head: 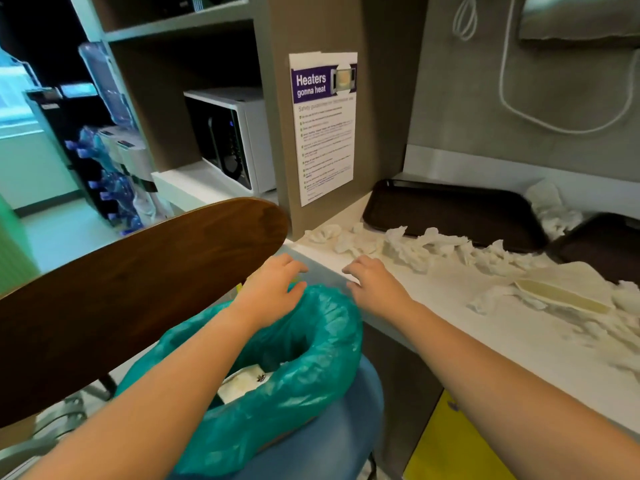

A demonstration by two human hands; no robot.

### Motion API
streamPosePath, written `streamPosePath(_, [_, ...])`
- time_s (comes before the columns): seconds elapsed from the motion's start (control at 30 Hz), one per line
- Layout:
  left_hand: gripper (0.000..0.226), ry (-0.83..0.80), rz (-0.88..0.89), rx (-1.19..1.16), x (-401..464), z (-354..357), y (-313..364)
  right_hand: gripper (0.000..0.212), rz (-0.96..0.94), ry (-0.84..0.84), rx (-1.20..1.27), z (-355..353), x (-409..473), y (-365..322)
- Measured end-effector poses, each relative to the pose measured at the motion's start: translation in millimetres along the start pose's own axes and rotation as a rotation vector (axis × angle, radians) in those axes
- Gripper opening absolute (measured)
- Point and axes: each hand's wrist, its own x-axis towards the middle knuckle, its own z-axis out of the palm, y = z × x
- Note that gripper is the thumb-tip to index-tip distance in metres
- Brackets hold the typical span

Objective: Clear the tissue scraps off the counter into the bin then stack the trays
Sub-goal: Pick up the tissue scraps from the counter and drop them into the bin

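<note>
White worktop [460, 306]: runs from the near right to the far middle, its near-left corner just beside the bin.
Tissue scraps [405, 249]: crumpled white pieces strewn in a band along the worktop, from near its far-left corner to the right edge of view; another clump [554, 211] lies at the far side between the two trays.
Trays: one dark brown tray [453, 213] lies flat at the far side of the worktop; a second dark tray [602, 247] lies to its right, partly cut off by the frame and partly covered by scraps.
Pale flat piece [568, 292]: lies among the scraps on the right; what it is cannot be told.
Bin [311, 427]: blue, lined with a teal bag [325, 341] bunched over the rim, standing near and left of the worktop edge, with some white waste inside.
Left hand [273, 292]: over the far rim of the bag, fingers spread and loosely curved, holding nothing.
Right hand [374, 282]: at the near-left corner of the worktop, palm down, fingers open and empty, just short of the nearest scraps.
Wooden board [131, 292]: dark brown, rounded, slanting to the left of the bin.
Poster [323, 126]: on the panel beyond the worktop, headed "Heaters gonna heat".
Microwave [232, 136]: white, on a shelf at far left.
</note>
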Motion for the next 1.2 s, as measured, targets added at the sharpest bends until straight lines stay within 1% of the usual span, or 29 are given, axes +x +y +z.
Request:
streamPosePath(0.13, [0.037, -0.045, 0.007, -0.01, 42.1, 22.4, 16.0, 0.037, 0.053, -0.006, -0.03, -0.6, 13.5, 38.3])
streamPosePath(0.23, [0.039, -0.072, -0.004, -0.018, 77.5, 39.1, 29.5, 0.036, 0.049, -0.033, -0.046, -0.6, 28.6, 62.2])
streamPosePath(0.43, [0.045, -0.122, 0.019, 0.139, 136.4, 68.0, 44.4, 0.031, -0.066, -0.122, -0.07, 1.0, 56.2, 87.8])
streamPosePath(0.53, [0.045, -0.143, 0.01, 0.193, 158.7, 82.0, 44.3, 0.024, -0.091, -0.131, -0.052, 4.1, 71.4, 100.4])
streamPosePath(0.7, [0.039, -0.204, -0.016, 0.19, 181.3, 105.5, 35.9, 0.023, -0.139, -0.118, -0.026, 6.7, 84.3, 114.4])
streamPosePath(0.83, [0.025, -0.147, 0.019, 0.127, 191.6, 111.7, 31.7, 0.028, -0.174, -0.133, -0.01, 9.4, 92.8, 122.5])
streamPosePath(1.0, [0.022, -0.074, 0.043, 0.037, 190.9, 103.3, 33.4, 0.029, -0.17, -0.133, -0.015, 6.5, 98.9, 123.3])
streamPosePath(1.2, [0.015, 0.054, 0.013, -0.038, 178.8, 80.8, 35.4, 0.028, -0.149, -0.106, 0.013, -0.8, 96.1, 113.2])
